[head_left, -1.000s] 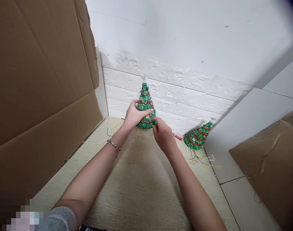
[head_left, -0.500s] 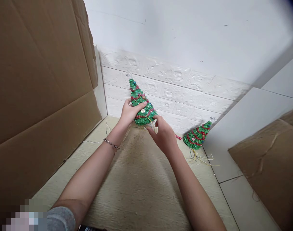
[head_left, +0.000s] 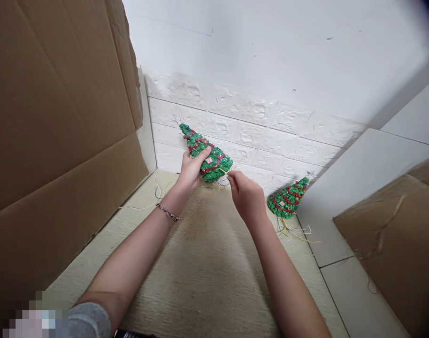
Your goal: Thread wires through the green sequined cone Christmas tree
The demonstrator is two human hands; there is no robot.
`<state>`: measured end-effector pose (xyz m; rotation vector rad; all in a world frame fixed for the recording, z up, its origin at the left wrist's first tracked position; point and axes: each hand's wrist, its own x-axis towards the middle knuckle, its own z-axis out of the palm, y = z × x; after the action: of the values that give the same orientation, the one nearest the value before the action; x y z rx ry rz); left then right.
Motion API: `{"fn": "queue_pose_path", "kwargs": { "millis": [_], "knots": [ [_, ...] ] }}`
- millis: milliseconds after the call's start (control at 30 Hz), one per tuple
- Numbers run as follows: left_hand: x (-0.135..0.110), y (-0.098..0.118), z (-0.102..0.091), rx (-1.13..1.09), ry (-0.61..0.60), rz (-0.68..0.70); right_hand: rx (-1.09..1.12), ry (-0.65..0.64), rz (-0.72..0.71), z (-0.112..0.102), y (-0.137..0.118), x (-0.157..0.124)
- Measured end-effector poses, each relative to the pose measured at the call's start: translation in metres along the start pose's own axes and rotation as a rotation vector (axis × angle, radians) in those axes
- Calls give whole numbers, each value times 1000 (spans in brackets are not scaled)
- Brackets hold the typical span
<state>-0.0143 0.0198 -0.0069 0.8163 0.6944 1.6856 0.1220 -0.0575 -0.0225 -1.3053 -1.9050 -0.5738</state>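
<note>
A small green Christmas tree [head_left: 211, 165] with red garland, beads and a silver star tilts to the left above the table. Around its side, my left hand [head_left: 194, 165] is closed, thumb across the front. At the tree's base, the fingertips of my right hand [head_left: 245, 193] pinch a thin yellowish wire [head_left: 223, 171]. More white and yellow wires hang beneath the base, partly behind the hands. A second, similar tree [head_left: 287, 199] stands to the right, with loose wires [head_left: 292, 230] spread out below it.
The wooden table [head_left: 196, 263] meets a white brick-pattern wall [head_left: 256, 136] at the back. A large cardboard sheet [head_left: 59, 122] stands on the left, and another cardboard piece [head_left: 397, 220] is on the right. Thin wires [head_left: 140, 206] lie at the table's left back.
The held tree has tipped further to the left, its base swinging to the right. My right hand has shifted slightly right and closed its fingertips on a wire.
</note>
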Motion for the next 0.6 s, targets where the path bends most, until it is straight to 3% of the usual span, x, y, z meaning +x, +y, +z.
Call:
{"fn": "queue_pose_path", "kwargs": {
  "millis": [233, 433, 600],
  "knots": [
    [-9, -2, 7, 74, -78, -77, -155, 31, -130, 11, 4, -2],
    [-5, 0, 3, 95, -64, -37, -70, -93, -73, 4, 4, 3],
    [2, 5, -3, 25, -48, -36, -25, -239, 38, -19, 3, 5]
  ]
}}
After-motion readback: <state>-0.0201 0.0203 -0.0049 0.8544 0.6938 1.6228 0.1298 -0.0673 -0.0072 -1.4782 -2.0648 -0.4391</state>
